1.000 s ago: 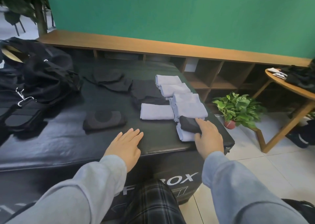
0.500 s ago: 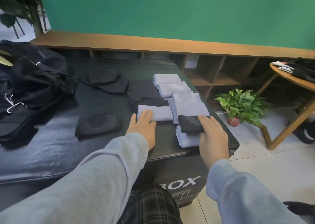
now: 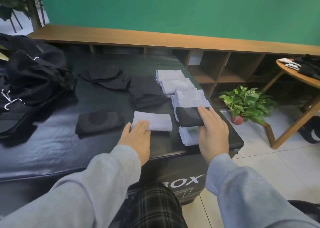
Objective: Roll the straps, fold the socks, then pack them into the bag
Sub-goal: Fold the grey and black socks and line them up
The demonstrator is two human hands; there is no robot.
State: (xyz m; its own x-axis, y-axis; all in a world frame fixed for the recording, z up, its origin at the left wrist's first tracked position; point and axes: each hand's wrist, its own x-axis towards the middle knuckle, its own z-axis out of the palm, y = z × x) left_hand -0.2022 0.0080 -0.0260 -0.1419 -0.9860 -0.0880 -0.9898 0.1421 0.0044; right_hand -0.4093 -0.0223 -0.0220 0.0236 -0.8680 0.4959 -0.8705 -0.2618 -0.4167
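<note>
Your right hand (image 3: 212,132) lay with fingers nearly straight on a folded black sock (image 3: 189,116), which sat on top of the light blue folded socks (image 3: 188,97) stacked in a row along the right edge of the black padded box (image 3: 52,141). Your left hand (image 3: 137,137) rested flat, fingertips on the near end of a separate light blue folded sock (image 3: 154,122) just left of that row; neither hand had closed round anything.

These bundles looked light, soft and limp, likely to spring open if lifted by one layer, so you would have done best to pinch each across all its folds at the folded edge, or scoop from beneath.

Farther left lay a flat black pad with a round patch (image 3: 98,122) and more dark folded pieces (image 3: 147,92). The black bag (image 3: 34,75) slumped at the far left, well apart from the socks. A potted plant (image 3: 245,103) stood on the floor to the right.
</note>
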